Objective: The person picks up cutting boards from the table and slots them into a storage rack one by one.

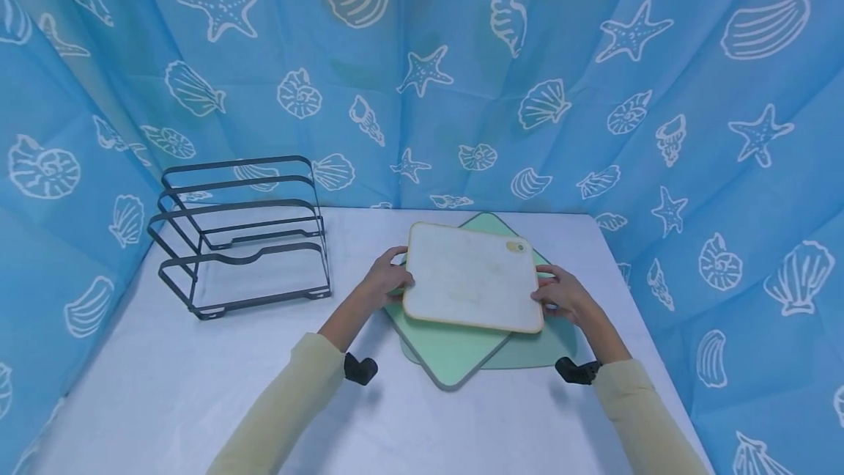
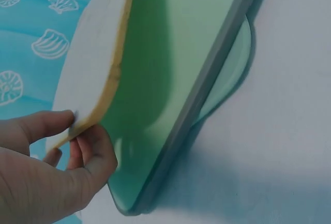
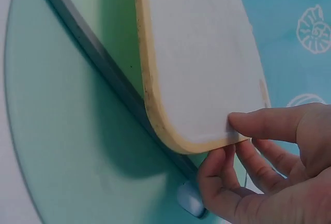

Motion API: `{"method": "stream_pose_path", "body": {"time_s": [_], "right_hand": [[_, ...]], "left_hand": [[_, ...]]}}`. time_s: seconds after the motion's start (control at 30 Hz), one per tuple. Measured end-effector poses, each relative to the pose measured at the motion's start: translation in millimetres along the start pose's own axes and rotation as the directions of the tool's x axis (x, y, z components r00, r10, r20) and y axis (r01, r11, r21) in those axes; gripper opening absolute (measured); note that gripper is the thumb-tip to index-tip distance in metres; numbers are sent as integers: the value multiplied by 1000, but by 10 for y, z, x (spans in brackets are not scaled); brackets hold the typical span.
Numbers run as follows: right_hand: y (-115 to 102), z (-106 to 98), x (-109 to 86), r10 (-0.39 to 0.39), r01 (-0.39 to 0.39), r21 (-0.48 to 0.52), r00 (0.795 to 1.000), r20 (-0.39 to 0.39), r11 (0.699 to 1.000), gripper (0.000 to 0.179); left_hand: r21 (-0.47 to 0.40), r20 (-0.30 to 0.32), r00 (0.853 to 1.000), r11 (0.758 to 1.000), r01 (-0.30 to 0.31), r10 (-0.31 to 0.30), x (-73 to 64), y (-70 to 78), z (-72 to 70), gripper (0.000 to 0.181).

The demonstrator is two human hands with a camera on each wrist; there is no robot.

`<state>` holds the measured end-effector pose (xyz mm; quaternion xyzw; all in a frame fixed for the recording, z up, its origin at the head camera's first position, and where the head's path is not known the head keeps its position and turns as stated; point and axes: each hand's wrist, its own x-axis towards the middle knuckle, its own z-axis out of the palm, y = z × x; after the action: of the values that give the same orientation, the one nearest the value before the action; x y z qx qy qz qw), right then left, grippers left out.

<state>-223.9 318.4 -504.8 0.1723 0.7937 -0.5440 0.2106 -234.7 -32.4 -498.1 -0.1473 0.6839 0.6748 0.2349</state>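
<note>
A white cutting board (image 1: 471, 281) with a yellow edge is held between both hands, raised above a stack of green boards. My left hand (image 1: 387, 278) pinches its left edge, thumb on top and fingers curled beneath, as the left wrist view shows. On the opposite edge my right hand (image 1: 560, 293) grips it the same way, thumb over the white face (image 3: 207, 69). Below lies a light green cutting board (image 1: 451, 358) with a grey edge, turned cornerwise. It rests on a darker green rounded board (image 1: 527, 358), mostly covered by the ones above.
A black wire rack (image 1: 244, 251) with several upright hoops stands on the left of the white table (image 1: 165, 387). Behind the table and along its sides hangs a blue curtain (image 1: 455, 130) printed with shells and starfish.
</note>
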Motion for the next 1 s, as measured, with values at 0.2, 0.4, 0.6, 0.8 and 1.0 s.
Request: {"method": "stream_pose_path", "body": {"time_s": [0.2,0.4,0.6,0.8,1.0], "right_hand": [[-13,13,-70,-44,44,-34,999,-5,998,74],[-17,49,-129,-115,114,-71,993,-8,991,72],[-93,141,-214,-202,195,-160,979,-32,968,75],[-229,197,-327,-257,242,-193,965,-54,951,76],[-376,216,-456,-311,301,-152,949,-52,942,75]], "left_hand": [[72,-9,999,997,-38,39,-42,-13,-43,78],[102,-2,997,992,-73,74,-106,-50,-88,81],[143,-34,993,984,-108,114,-165,-38,-159,81],[185,-37,991,976,-119,128,-282,76,-247,78],[264,-59,983,952,-154,175,-424,255,-355,77]]}}
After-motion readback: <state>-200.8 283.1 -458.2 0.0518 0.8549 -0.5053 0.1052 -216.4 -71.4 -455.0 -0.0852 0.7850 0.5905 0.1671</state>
